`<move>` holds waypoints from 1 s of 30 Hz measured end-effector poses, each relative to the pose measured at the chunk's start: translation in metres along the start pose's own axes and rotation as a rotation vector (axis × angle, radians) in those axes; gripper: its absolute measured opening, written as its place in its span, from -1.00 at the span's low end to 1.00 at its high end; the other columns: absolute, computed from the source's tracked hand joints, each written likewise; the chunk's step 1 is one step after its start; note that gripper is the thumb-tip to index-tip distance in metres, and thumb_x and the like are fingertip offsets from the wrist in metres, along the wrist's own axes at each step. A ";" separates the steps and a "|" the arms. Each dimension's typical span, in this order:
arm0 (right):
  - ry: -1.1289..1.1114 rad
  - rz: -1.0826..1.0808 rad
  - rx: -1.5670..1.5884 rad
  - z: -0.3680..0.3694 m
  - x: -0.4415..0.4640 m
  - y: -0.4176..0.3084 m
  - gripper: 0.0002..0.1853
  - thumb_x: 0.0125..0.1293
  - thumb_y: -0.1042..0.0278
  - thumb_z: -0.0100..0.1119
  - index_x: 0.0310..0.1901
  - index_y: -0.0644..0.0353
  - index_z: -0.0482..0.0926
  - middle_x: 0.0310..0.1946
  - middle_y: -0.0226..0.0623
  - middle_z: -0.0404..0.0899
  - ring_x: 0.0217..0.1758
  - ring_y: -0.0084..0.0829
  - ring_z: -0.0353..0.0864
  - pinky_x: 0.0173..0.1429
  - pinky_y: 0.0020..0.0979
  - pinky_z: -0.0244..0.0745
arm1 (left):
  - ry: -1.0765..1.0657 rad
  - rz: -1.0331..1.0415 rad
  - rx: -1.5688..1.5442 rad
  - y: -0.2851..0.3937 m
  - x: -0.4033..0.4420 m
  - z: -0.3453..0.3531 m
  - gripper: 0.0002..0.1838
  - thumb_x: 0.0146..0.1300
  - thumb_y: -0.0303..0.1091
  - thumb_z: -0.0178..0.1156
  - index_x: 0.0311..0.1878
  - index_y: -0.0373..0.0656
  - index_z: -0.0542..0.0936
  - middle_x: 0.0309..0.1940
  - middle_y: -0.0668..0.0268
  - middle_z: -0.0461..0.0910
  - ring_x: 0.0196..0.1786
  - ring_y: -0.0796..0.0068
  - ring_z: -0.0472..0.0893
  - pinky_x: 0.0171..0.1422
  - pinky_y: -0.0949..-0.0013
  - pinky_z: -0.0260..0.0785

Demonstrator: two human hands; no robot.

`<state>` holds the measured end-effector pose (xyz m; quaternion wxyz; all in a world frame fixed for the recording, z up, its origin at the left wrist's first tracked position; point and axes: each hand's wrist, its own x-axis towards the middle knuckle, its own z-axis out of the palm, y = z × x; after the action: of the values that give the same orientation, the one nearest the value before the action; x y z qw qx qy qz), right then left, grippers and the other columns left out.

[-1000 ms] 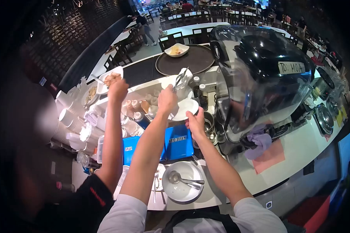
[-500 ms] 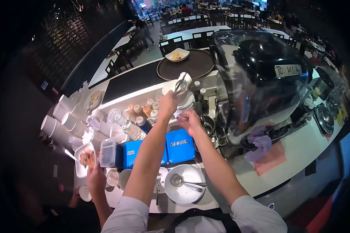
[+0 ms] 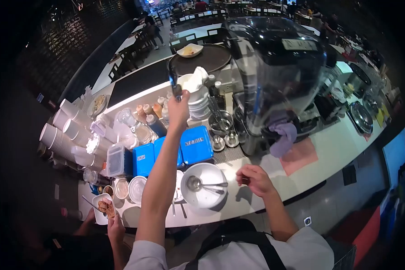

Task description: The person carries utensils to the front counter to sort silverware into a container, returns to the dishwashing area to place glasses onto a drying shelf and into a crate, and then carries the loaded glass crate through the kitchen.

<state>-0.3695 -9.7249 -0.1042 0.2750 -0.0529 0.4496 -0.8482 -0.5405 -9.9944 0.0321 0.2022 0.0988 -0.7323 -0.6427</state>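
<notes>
Left hand (image 3: 179,110): fingers wrapped closed about dark tongs (image 3: 173,78), which point upward, raised over the far part of the table (image 3: 252,200). Just right of this hand: a stack of white plates (image 3: 199,108), with a crumpled white cloth or paper (image 3: 195,80) at its top. Squeeze bottles (image 3: 158,109) to the left of the wrist

Right hand (image 3: 255,180): partly open, fingers loosely curled, nothing seen in its hold; held above the near part of the table, its shadow below. Nearest thing is a white bowl (image 3: 201,202), just to its left and apart from it, with 2 metal spoons (image 3: 194,183) lying inside, handles toward the right hand

Beyond the bowl: 3 blue lids (image 3: 196,143) in a row, partly crossed by the left forearm. Metal pot (image 3: 221,122) beyond and to the right of them. Pink sheet (image 3: 301,157) flat on the table at right, purple cloth (image 3: 283,137) at its far edge

Far side: round dark tray (image 3: 211,65) bearing a small white dish (image 3: 190,50) with food

Lower left: co-worker's hand (image 3: 116,229) at a white dish of browned food (image 3: 105,209); paper cups (image 3: 54,139) stacked beyond
</notes>
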 end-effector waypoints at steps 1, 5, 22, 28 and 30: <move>0.037 -0.009 0.025 -0.010 -0.020 0.006 -0.73 0.44 0.24 0.02 -0.21 0.30 0.57 -0.37 -0.24 0.60 -0.28 -0.41 0.60 -0.11 -0.38 0.51 | -0.120 -0.132 -0.199 0.013 -0.024 -0.006 -0.75 0.39 -0.14 0.16 -0.16 -0.14 0.52 -0.67 0.57 0.20 -0.66 0.76 0.20 -0.64 0.55 0.02; 0.094 -0.035 0.167 -0.023 -0.090 0.031 -0.63 0.47 0.11 -0.04 -0.37 0.23 0.52 -0.46 -0.26 0.55 -0.36 -0.38 0.56 -0.14 -0.34 0.50 | -0.439 -0.393 -0.688 0.034 -0.141 -0.020 -0.64 0.46 -0.01 0.05 -0.31 -0.12 0.44 -0.68 0.58 0.09 -0.69 0.72 0.11 -0.60 0.53 0.02; 0.590 0.362 0.914 -0.060 -0.388 0.144 -0.64 0.35 -0.03 -0.03 -0.12 0.05 0.60 -0.12 -0.28 0.65 0.05 -0.28 0.60 0.24 -0.15 0.39 | -0.802 -0.839 -0.463 -0.074 -0.625 0.122 -0.71 0.35 -0.14 0.23 -0.44 -0.05 0.45 -0.65 0.51 0.38 -0.65 0.69 0.30 -0.55 0.51 0.08; 0.427 0.178 0.946 -0.103 -0.425 0.090 -0.68 0.42 0.07 -0.14 -0.18 0.07 0.56 -0.10 -0.30 0.60 0.02 -0.28 0.57 0.20 -0.13 0.42 | -0.835 -0.809 -0.369 -0.031 -0.632 0.196 -0.63 0.32 -0.08 0.26 -0.50 -0.06 0.43 -0.69 0.45 0.37 -0.70 0.64 0.31 -0.64 0.48 0.10; 0.229 -0.023 0.931 -0.140 -0.449 0.074 -0.71 0.45 0.10 -0.13 -0.18 0.07 0.54 -0.12 -0.32 0.59 0.00 -0.32 0.56 0.16 -0.14 0.44 | -0.899 -0.835 -0.356 -0.027 -0.633 0.237 -0.59 0.32 -0.07 0.24 -0.55 -0.07 0.41 -0.70 0.41 0.36 -0.72 0.60 0.30 -0.67 0.45 0.10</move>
<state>-0.0073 -9.4245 -0.1746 0.2089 0.1647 0.0489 -0.9627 -0.0748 -9.5289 -0.1230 -0.3790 0.0617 -0.5276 -0.7578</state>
